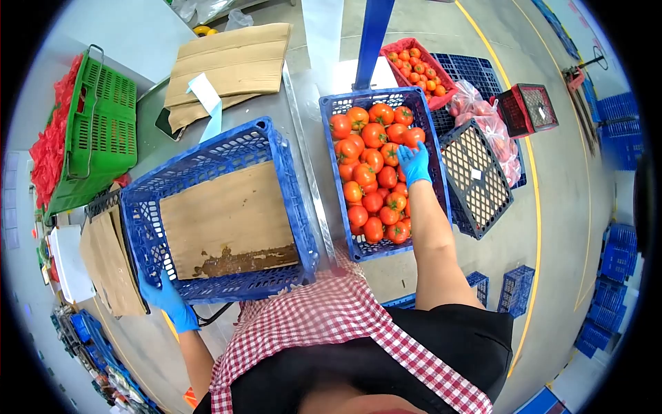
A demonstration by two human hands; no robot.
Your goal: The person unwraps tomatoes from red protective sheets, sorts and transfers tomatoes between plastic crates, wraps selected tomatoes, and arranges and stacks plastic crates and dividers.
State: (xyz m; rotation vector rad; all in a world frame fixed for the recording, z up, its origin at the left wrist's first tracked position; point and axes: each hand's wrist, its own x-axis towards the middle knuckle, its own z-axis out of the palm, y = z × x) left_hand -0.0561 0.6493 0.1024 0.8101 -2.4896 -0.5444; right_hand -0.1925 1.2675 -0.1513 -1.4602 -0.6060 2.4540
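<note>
Far left of the tomato crate [327, 114]: green crate [103, 131], red netting [58, 131] spilling over it. Same side but closer in, left hand [169, 300], blue glove, at the near-left corner of the lined crate [207, 162]; fingers against the plastic, can't tell from here how tightly they close. Lined crate also blue, directly left of the tomato crate, stained cardboard sheet [227, 221] on its floor. Beyond that, up and left of the tomato crate, flat cardboard pieces [231, 58] with a pale strip [207, 100] on them.

Tomato crate itself: blue, loaded with red-orange tomatoes [372, 161]. Right hand [414, 164], gloved too, above the right side of the load inside it; fingers extended, apart; can't tell if fingertips touch fruit. Checked apron [310, 307] on the tomato crate's near-left side.

Right of the tomato crate: red-lined crate [445, 88] past its far-right corner, more fruit inside; black lattice crate [476, 190] just beside; clear bags [486, 117] further off; red-and-black crate [527, 110] well apart.
</note>
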